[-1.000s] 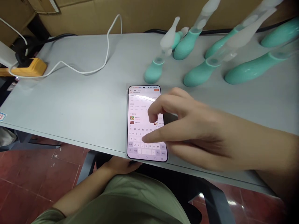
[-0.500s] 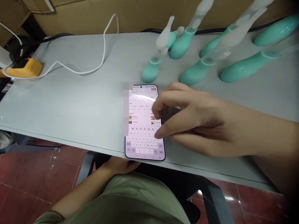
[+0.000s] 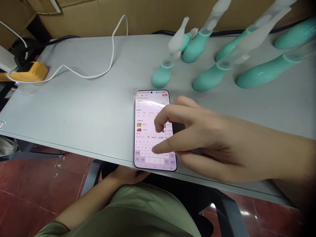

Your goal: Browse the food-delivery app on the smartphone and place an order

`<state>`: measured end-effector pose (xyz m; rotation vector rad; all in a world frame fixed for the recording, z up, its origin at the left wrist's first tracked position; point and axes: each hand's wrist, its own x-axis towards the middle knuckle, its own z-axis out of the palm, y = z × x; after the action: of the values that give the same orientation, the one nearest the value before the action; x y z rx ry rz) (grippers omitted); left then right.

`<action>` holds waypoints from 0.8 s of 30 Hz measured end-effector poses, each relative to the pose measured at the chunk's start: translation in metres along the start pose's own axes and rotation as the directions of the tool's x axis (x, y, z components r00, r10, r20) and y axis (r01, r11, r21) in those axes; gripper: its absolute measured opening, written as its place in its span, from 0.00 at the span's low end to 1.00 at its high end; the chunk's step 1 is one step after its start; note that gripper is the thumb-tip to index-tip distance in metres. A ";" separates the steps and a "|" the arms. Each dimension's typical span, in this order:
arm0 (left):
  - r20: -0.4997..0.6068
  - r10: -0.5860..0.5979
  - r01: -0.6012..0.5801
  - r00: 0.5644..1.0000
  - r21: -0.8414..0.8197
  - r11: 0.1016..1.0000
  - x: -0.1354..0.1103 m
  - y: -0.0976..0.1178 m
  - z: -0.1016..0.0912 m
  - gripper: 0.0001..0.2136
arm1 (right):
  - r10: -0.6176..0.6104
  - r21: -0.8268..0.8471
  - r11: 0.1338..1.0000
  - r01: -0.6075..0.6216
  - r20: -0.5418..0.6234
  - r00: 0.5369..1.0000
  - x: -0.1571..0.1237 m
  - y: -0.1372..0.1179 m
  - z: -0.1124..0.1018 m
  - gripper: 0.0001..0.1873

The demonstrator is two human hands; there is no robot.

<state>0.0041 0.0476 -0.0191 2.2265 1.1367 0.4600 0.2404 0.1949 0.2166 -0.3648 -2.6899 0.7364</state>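
A smartphone (image 3: 145, 123) lies face up at the table's front edge, its lit screen showing an on-screen keyboard in the lower half and rows of text and small pictures above. Over its right side is my right hand (image 3: 197, 138), holding nothing, with one fingertip at the middle of the keyboard and other fingers bent above the screen. Whether that fingertip touches the glass I cannot tell. My left hand (image 3: 127, 174) rests low in my lap, just under the table edge; its fingers are mostly hidden.
Several teal squeeze bulbs with clear tubes and whitish tips, such as the nearest one (image 3: 161, 75), stand behind the phone. A white cable (image 3: 92, 77) runs from a yellow power strip (image 3: 37, 72) across the grey table (image 3: 81, 105). Cardboard (image 3: 91, 16) lines the back.
My right hand has shifted left along the keyboard, its fingertip going from the right-hand keys to the middle. New letters and word suggestions appear above the keys. My left hand stays put.
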 end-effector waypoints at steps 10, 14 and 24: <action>0.002 0.002 -0.003 1.000 0.011 1.000 -0.003 -0.002 0.006 0.30 | 0.021 -0.029 0.999 -0.024 -0.101 0.995 0.002 -0.001 0.004 0.22; 0.018 -0.002 0.002 1.000 -0.009 1.000 -0.001 -0.001 0.003 0.31 | 0.033 -0.066 0.997 -0.039 -0.082 0.996 0.002 -0.002 0.009 0.21; 0.013 0.031 -0.031 0.999 -0.023 0.999 -0.002 -0.003 0.006 0.28 | 0.073 -0.092 0.992 -0.090 -0.170 0.983 0.001 -0.001 0.005 0.21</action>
<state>0.0046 0.0455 -0.0263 2.2269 1.0866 0.4684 0.2374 0.1926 0.2136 -0.5397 -2.5716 0.5687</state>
